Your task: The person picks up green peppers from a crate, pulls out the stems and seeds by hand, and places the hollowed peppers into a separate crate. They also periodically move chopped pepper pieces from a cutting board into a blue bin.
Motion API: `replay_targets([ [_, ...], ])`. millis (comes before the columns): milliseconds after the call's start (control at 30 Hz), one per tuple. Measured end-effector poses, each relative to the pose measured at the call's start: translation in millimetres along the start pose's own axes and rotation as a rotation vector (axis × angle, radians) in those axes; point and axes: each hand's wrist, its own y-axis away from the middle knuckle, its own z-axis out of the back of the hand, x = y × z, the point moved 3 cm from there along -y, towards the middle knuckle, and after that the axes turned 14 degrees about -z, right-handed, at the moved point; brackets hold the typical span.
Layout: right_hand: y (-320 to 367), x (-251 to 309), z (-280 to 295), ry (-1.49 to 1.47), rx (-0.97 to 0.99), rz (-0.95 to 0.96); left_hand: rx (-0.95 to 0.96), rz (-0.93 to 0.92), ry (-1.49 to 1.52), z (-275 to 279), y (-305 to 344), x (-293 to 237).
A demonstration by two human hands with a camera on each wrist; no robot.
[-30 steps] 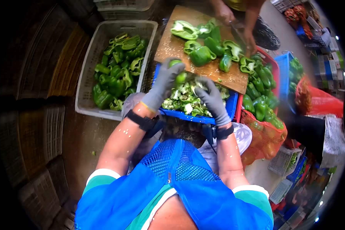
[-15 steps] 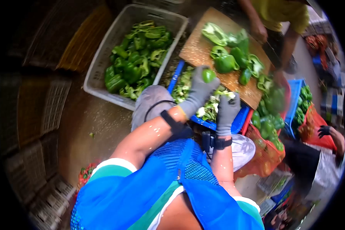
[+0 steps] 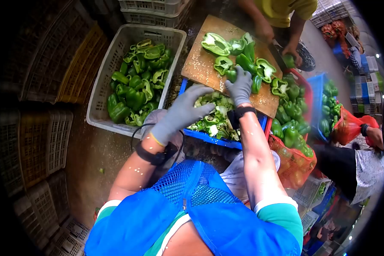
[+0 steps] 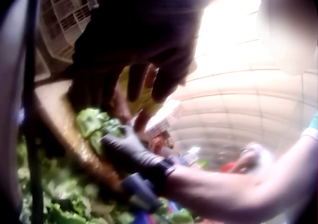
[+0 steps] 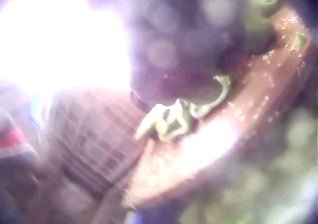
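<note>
My gloved right hand (image 3: pixel 240 86) reaches onto the wooden board (image 3: pixel 196 64), its thumb and fingers around a green bell pepper piece (image 3: pixel 231 76). Cut bell pepper halves (image 3: pixel 216 44) lie about it, some with pale insides facing up. My gloved left hand (image 3: pixel 183 110) hovers over the near left side of the blue crate (image 3: pixel 213 142), fingers spread and nothing in them. Pepper cores and trimmings (image 3: pixel 217 117) fill that crate under the board. In the left wrist view the right hand (image 4: pixel 130 147) is at the pepper pieces; the right wrist view is blurred.
A grey crate (image 3: pixel 99 109) of cut peppers stands to the left. At right are a red crate (image 3: pixel 307 87) of whole peppers, a red mesh bag (image 3: pixel 294 168) and a blue crate (image 3: pixel 315 91). Another person (image 3: pixel 281 17) works with a knife (image 3: pixel 278 56) across the board.
My left hand held a green pepper piece and is now empty. My right hand has moved from over the trimmings, where it had a pale piece, forward to a pepper on the board.
</note>
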Motion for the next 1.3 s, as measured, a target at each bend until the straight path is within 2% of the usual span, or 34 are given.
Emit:
replay_targets([
  [33, 2, -10, 5, -0.203, -0.104, 0.039, -0.001, 0.047, 0.05, -13, -1, 10],
  [100, 14, -33, 8, -1.157, 0.361, -0.242, -0.059, 0.268, 0.146, -30, -9, 30],
  [133, 36, -27, 26, -1.448, 0.61, -0.297, -0.082, 0.148, -0.073, -34, -16, 31],
  [167, 57, -22, 46, -1.703, 0.852, -0.418, -0.153, -0.013, -0.089, -44, -22, 32],
  [233, 83, -30, 61, -1.624, 1.062, -0.368, -0.074, -0.185, -0.103, -62, -32, 19],
  [267, 89, -49, 49, -1.628, 1.145, -0.394, 0.002, -0.313, -0.168, -73, -32, 18],
  [367, 106, -54, 56, -1.57, 1.122, -0.486, 0.17, -0.33, -0.14, -90, -22, 19],
  [400, 109, -56, 54, -1.533, 1.105, -0.466, 0.16, -0.382, -0.167, -92, -16, 18],
  [433, 114, -57, 53, -1.523, 1.136, -0.504, 0.217, -0.218, -0.007, -94, -13, 26],
  [500, 118, -48, 58, -1.384, 1.099, -0.451, 0.325, 0.11, 0.307, -96, -10, 36],
  [533, 118, -49, 51, -1.28, 0.982, -0.442, 0.259, 0.119, 0.258, -93, -13, 26],
  [667, 114, -40, 73, -0.982, 0.994, -0.352, 0.198, 0.121, 0.502, -104, -11, 39],
  [767, 112, -38, 76, -0.974, 0.905, -0.302, 0.007, 0.164, 0.556, -118, -17, 53],
  [800, 110, -35, 77, -0.962, 0.874, -0.301, -0.023, 0.1, 0.56, -117, -21, 48],
  [900, 114, -25, 83, -0.93, 0.789, -0.312, 0.116, -0.114, -0.201, -104, -28, 37],
  [967, 108, -32, 87, -1.036, 0.878, -0.413, 0.076, -0.193, -0.088, -99, -28, 34],
  [1000, 101, -42, 89, -1.057, 0.92, -0.347, 0.056, -0.232, -0.031, -96, -28, 32],
  [1033, 93, -54, 91, -1.078, 0.961, -0.278, 0.036, -0.039, 0.213, -91, -27, 31],
  [1100, 79, -73, 97, -1.3, 0.977, -0.405, -0.013, 0.356, 0.7, -85, -21, 26],
  [1133, 64, -97, 93, -1.356, 0.986, -0.427, -0.278, 0.42, 0.898, -80, -23, 31],
  [1167, 46, -112, 90, -1.447, 0.979, -0.419, -0.325, 0.499, 0.822, -69, -23, 32],
  [1233, 34, -87, 94, -1.515, 0.86, -0.502, 0.035, 0.38, 0.3, -77, -25, 42],
  [1267, 28, -61, 92, -1.464, 0.916, -0.433, 0.282, 0.197, 0.039, -88, -22, 44],
  [1300, 33, -29, 91, -1.499, 0.998, -0.339, 0.398, 0.079, -0.078, -101, -14, 45],
])
